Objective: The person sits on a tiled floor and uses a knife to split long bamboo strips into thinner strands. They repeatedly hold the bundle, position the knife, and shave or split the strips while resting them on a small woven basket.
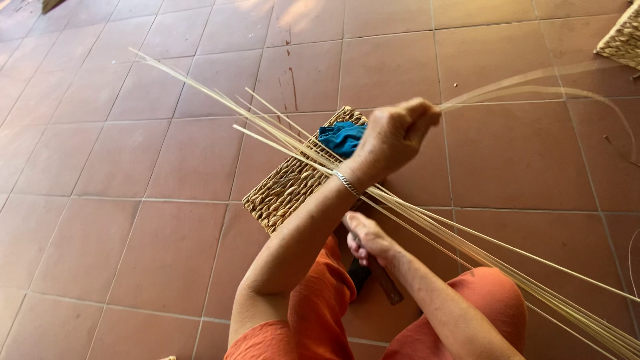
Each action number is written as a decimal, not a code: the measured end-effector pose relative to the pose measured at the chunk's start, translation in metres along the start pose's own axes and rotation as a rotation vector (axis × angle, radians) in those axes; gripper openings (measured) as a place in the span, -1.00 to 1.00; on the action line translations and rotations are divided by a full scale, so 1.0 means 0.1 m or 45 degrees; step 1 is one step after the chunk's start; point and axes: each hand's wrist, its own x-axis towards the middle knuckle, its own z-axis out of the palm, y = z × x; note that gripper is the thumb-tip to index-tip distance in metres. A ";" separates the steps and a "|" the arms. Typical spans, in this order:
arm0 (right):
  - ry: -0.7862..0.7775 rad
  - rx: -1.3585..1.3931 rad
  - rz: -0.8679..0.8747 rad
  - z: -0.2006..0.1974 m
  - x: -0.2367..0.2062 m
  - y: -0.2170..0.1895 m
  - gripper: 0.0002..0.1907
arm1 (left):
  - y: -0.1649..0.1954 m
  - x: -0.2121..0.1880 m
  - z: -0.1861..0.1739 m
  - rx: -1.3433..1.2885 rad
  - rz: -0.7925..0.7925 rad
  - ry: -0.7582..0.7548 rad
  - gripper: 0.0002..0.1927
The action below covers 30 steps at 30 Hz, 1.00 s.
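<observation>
My left hand (395, 135), with a silver bracelet on its wrist, is raised over the floor and closed on a thin pale cane strip (533, 85) that curves away to the right. My right hand (365, 240) rests low between my knees, gripping a tool with a brown wooden handle (389, 287); its dark working end is partly hidden. A long bundle of pale cane strips (467, 240) runs diagonally from the upper left, under my left wrist, to the lower right.
A woven mat (283, 190) lies on the terracotta floor tiles (133, 200) under the bundle, with a blue cloth (341, 137) on its far end. Another woven piece (623, 40) sits at the top right corner. My orange-clad legs (320, 313) fill the bottom.
</observation>
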 end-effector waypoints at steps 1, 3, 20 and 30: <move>0.020 -0.095 0.043 0.05 -0.01 0.03 -0.50 | 0.07 0.09 -0.08 0.010 0.029 0.043 -0.81; 0.068 -0.274 0.149 0.12 -0.08 0.11 -0.38 | 0.17 0.30 -0.21 0.234 0.147 0.049 -0.79; 0.307 0.183 -1.054 -1.04 -1.90 0.30 -0.27 | -0.75 -1.61 -1.09 0.719 -0.953 -0.505 -0.75; 1.534 0.171 -1.382 -2.07 -3.12 1.34 -0.51 | -0.66 -2.00 -1.17 1.031 -0.725 -0.573 -0.78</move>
